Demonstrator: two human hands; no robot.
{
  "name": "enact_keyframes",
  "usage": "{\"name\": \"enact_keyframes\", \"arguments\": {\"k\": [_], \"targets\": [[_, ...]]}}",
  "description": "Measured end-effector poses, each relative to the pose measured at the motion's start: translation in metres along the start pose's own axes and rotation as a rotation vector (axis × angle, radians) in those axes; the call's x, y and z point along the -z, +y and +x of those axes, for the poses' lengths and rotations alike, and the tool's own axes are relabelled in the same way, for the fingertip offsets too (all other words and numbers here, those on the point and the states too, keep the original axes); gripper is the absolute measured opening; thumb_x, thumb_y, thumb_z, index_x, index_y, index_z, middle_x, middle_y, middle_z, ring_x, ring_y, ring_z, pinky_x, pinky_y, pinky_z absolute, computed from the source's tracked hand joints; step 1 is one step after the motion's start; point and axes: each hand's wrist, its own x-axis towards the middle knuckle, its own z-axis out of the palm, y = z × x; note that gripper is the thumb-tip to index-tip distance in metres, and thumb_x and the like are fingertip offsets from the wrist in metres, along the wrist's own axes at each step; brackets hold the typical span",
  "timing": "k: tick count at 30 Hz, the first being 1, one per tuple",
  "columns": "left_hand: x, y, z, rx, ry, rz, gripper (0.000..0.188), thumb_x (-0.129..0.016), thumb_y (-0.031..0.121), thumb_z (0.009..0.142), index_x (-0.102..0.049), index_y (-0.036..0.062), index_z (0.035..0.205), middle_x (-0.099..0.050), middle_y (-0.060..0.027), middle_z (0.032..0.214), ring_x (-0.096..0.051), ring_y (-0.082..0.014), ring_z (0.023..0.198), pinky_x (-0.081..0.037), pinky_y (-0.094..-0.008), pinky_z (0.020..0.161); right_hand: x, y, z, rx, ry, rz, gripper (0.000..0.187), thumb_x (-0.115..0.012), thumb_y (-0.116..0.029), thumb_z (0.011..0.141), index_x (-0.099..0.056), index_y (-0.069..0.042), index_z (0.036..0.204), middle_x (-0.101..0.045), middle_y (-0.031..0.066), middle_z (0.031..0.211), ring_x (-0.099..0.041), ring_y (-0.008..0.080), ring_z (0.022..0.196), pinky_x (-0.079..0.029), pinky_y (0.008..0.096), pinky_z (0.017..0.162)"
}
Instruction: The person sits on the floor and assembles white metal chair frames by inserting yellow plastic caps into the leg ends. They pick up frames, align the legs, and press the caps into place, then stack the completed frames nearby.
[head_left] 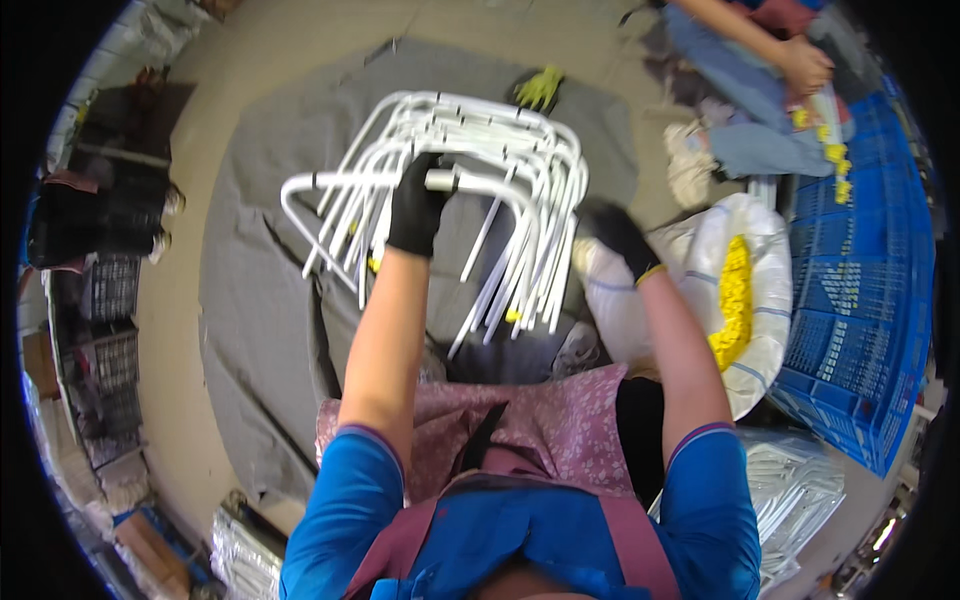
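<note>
Gripping a bent white tube frame [345, 181] at the near left of a stack of white frames [560, 160], the left hand [415, 205] curls its black-gloved fingers closely about the bar; we take the stack as our landmark throughout. We cannot tell whether the gripped frame rests against those behind it. Black bands ring several tubes of the stack, and small yellow fittings show near some lower ends. Just right of the stack we find the right hand [615, 235], also black-gloved; motion blurs it, so we cannot tell how far its fingers are open or whether they hold anything. Beneath the stack spreads a grey mat [250, 330]; at its far side lies a yellow-green glove [543, 88]. On the near side we see a pink floral apron [580, 410]. Farther right of the stack stands a white sack [770, 300] containing yellow pieces [735, 300], and beyond it a blue plastic crate [855, 280]. To the far right of the stack we note a co-worker's hand [803, 68]. Well left of it stand dark mesh baskets [110, 290].
</note>
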Motion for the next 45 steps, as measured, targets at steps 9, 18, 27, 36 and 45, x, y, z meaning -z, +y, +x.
{"name": "enact_keyframes", "arguments": {"k": [9, 18, 27, 36, 45], "targets": [[-0.005, -0.078, 0.098, 0.613, -0.024, -0.26, 0.03, -0.056, 0.032, 0.099, -0.059, 0.0096, 0.118, -0.064, 0.0006, 0.09, -0.049, -0.0061, 0.058, -0.04, -0.0216, 0.05, -0.054, 0.081, 0.074, -0.676, 0.0, 0.562, 0.058, -0.06, -0.041, 0.093, -0.052, 0.0, 0.133, -0.057, 0.0233, 0.13, -0.052, 0.0374, 0.123, -0.042, 0.0414, 0.104], [-0.024, -0.196, 0.06, 0.929, 0.148, 0.087, 0.038, -0.063, 0.043, 0.09, -0.067, 0.0167, 0.117, -0.061, -0.0006, 0.099, -0.057, -0.014, 0.094, -0.048, -0.0308, 0.081, -0.108, 0.134, 0.142, -0.443, 0.088, 0.094, 0.075, -0.062, -0.052, 0.087, -0.047, 0.004, 0.135, -0.052, 0.0275, 0.135, -0.048, 0.0405, 0.127, -0.038, 0.046, 0.108], [-0.016, -0.205, 0.058, 0.738, 0.227, 0.026, 0.049, -0.064, 0.043, 0.089, -0.058, 0.0124, 0.126, -0.064, 0.0, 0.097, -0.059, -0.0113, 0.091, -0.045, -0.0282, 0.078, -0.103, 0.151, 0.136, -0.635, -0.203, 0.538, 0.068, -0.075, -0.049, 0.08, -0.061, -0.002, 0.127, -0.066, 0.0184, 0.121, -0.062, 0.0298, 0.114, -0.047, 0.0394, 0.097], [-0.014, -0.228, 0.065, 0.684, 0.246, -0.826, 0.032, -0.06, 0.036, 0.096, -0.064, 0.0058, 0.105, -0.069, -0.0104, 0.097, -0.067, -0.0283, 0.092, -0.056, -0.0445, 0.081, -0.058, 0.086, 0.089, -0.719, -0.054, 1.215, 0.04, -0.074, -0.019, 0.086, -0.066, -0.003, 0.121, -0.068, 0.0039, 0.111, -0.061, 0.0126, 0.101, -0.049, 0.0309, 0.091], [-0.054, -0.195, 0.097, 0.576, -0.014, -0.917, 0.034, -0.053, 0.034, 0.101, -0.06, 0.0055, 0.117, -0.068, -0.0114, 0.106, -0.067, -0.025, 0.097, -0.056, -0.041, 0.086, -0.068, 0.078, 0.092, -0.673, -0.025, 1.284, 0.054, -0.067, -0.017, 0.087, -0.052, -0.009, 0.138, -0.067, 0.0027, 0.099, -0.061, 0.0113, 0.082, -0.051, 0.0274, 0.073]]}}
